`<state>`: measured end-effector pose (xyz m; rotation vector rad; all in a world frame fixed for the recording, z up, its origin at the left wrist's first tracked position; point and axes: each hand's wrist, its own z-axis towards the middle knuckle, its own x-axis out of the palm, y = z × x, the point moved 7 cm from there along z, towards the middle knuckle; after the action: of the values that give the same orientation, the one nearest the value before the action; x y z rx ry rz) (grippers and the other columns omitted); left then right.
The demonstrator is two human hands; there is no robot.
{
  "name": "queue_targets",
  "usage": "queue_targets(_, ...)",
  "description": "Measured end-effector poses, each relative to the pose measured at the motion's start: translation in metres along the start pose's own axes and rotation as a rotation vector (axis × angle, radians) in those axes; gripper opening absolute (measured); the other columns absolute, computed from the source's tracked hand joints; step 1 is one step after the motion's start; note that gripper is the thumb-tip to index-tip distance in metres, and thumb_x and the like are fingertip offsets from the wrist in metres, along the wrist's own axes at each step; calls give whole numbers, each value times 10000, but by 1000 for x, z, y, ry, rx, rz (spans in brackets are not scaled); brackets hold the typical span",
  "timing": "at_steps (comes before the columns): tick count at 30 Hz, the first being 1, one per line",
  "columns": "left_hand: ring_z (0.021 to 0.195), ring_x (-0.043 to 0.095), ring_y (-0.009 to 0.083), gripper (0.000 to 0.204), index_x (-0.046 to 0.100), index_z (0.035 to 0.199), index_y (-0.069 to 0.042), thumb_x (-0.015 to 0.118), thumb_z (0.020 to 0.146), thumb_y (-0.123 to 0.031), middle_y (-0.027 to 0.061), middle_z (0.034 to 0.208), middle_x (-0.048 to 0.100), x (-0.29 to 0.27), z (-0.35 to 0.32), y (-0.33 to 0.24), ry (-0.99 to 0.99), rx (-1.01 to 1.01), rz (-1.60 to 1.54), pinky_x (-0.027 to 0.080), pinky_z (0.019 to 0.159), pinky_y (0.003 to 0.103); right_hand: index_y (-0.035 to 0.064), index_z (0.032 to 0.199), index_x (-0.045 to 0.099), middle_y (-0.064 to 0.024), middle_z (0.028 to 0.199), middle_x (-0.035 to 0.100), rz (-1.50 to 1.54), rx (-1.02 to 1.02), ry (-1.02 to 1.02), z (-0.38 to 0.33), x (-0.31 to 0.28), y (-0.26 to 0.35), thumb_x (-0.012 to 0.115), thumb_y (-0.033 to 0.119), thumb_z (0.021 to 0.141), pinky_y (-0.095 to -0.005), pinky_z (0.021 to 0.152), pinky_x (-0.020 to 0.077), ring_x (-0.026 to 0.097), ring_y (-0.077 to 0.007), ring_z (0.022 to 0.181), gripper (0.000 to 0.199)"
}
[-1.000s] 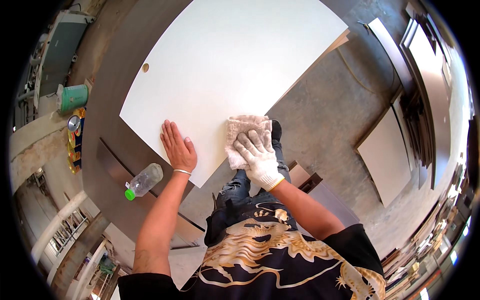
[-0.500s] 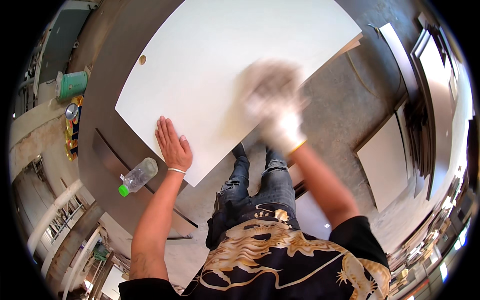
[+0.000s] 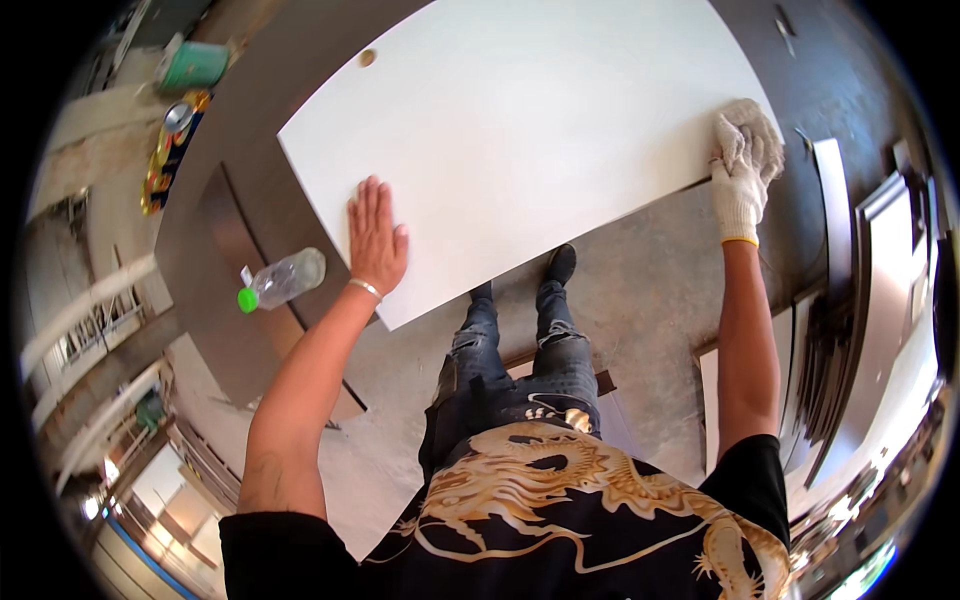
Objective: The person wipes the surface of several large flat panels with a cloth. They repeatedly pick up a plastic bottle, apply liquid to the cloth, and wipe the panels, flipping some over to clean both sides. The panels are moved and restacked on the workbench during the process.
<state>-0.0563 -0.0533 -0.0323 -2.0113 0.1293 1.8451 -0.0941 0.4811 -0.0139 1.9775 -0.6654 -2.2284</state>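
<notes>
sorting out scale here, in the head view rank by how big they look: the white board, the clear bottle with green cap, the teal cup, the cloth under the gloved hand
1. white board
2. clear bottle
3. teal cup and cloth look alike; the right hand hides part of the cloth, so no ranking.

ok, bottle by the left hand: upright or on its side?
On its side: the clear bottle lies flat, green cap pointing left, beside the left hand.

Large white rectangular panel, flat and tilted across the workbench, pale cloth at its right corner
</notes>
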Motion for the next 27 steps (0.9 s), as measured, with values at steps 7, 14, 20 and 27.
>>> queue_targets(7, 1629, -19, 369, 814, 104, 1682, -49, 520, 1027, -292, 192, 1761, 20, 4, -17, 21, 196, -126, -151, -22, 1290, 548, 83, 1540, 464, -163, 1466, 498, 77, -627, 329, -187, 91, 268, 592, 198, 917, -587, 1309, 29, 290, -362, 1544, 646)
queue_targets(14, 1629, -41, 373, 753, 146, 1685, -81, 503, 1062, -306, 173, 1767, -2, 11, -2, 38, 318, -162, -334, -23, 1274, 586, 104, 1413, 639, -131, 1559, 530, 567, -904, 673, -311, 142, 412, 645, 345, 932, -510, 1273, 220, 386, -330, 1527, 538)
queue_targets(20, 1632, -38, 359, 704, 218, 1683, -135, 477, 1079, -388, 138, 1773, 12, 28, -21, 52, 226, -129, -505, -44, 1265, 599, 118, 1502, 527, -157, 1609, 418, 177, -706, 595, -199, 92, 289, 602, 306, 981, -537, 1287, 173, 232, -336, 1588, 559)
queue_targets(27, 1620, -49, 407, 902, 142, 1675, -54, 595, 1001, -445, 234, 1750, -12, 14, 0, 11, 244, -120, -296, -29, 1277, 598, 208, 1646, 345, -157, 1701, 314, -406, 210, 193, 17, 24, -4, 502, 351, 1035, -489, 1302, 111, 244, -408, 1573, 647)
